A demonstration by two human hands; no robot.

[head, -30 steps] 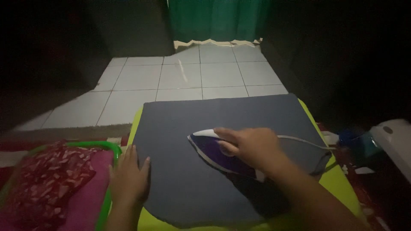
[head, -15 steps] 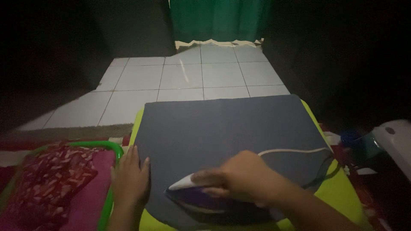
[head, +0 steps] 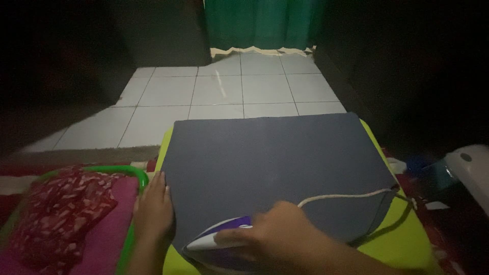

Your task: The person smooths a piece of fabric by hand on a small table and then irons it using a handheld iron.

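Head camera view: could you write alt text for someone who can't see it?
A right hand grips a purple-and-white iron on a flat grey cloth over a lime-green pad; the left hand rests at the cloth's edge beside a green basket of red laundry.

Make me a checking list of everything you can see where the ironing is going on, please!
Surface: yellow-green pad laid at floor level, mostly covered by the cloth.
Job's things: grey-blue cloth spread flat; purple and white iron on its near edge.
Clutter: green-rimmed basket with pink and red patterned laundry to the left; white object and something blue, unclear in the dark, to the right.
Grippers: right hand grips the iron's handle; left hand lies flat on the cloth's left edge.
Cables: white cord arcs across the cloth to the right.
Surroundings: white floor tiles, green curtain, dark room.
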